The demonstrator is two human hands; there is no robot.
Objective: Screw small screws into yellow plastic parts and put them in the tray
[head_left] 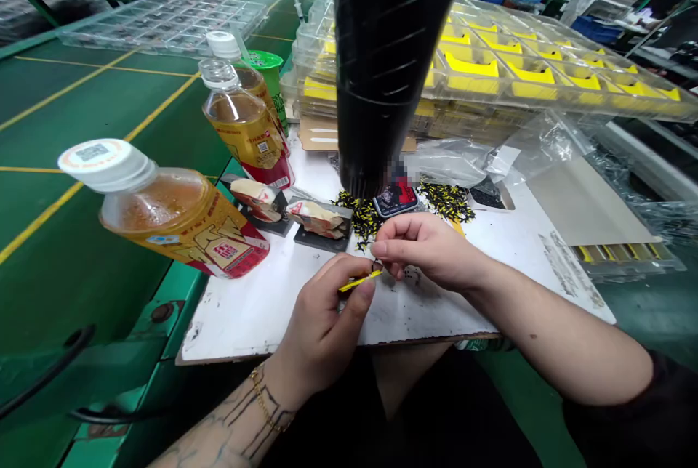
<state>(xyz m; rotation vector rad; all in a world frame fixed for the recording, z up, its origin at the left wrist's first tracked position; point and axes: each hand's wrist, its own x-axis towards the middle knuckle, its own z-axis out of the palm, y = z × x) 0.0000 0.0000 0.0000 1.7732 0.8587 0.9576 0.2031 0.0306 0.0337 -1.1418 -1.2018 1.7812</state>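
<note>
The left hand point(321, 326) pinches a thin yellow strip point(360, 280) above a white board point(262, 308). The right hand point(430, 250) closes its fingertips on the strip's dark end, just below a heap of small black-and-yellow pieces point(363, 219).

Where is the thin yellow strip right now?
In the head view it sits low and centre: the thin yellow strip is pinched in the left hand, its end by the right hand, just below the heap of small black-and-yellow pieces on the white board.
</note>
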